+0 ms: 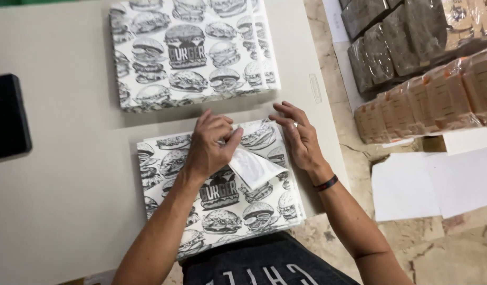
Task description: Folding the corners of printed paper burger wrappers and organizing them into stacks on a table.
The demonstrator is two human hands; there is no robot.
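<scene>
Burger-print paper sheet point(222, 203) on tabletop point(64, 184), black-and-white drawings, corner folded showing plain white underside, left hand point(209, 148) fingers pinching it, right hand point(299, 134) fingers spread

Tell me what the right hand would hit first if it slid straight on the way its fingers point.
Probably the far stack of burger-print sheets. The right hand points up and slightly left over bare table, with only that strip between; height is hard to judge.

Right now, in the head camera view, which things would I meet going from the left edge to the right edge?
Black flat device → left hand on the printed paper sheet → right hand → plastic-wrapped brown bundles.
</scene>
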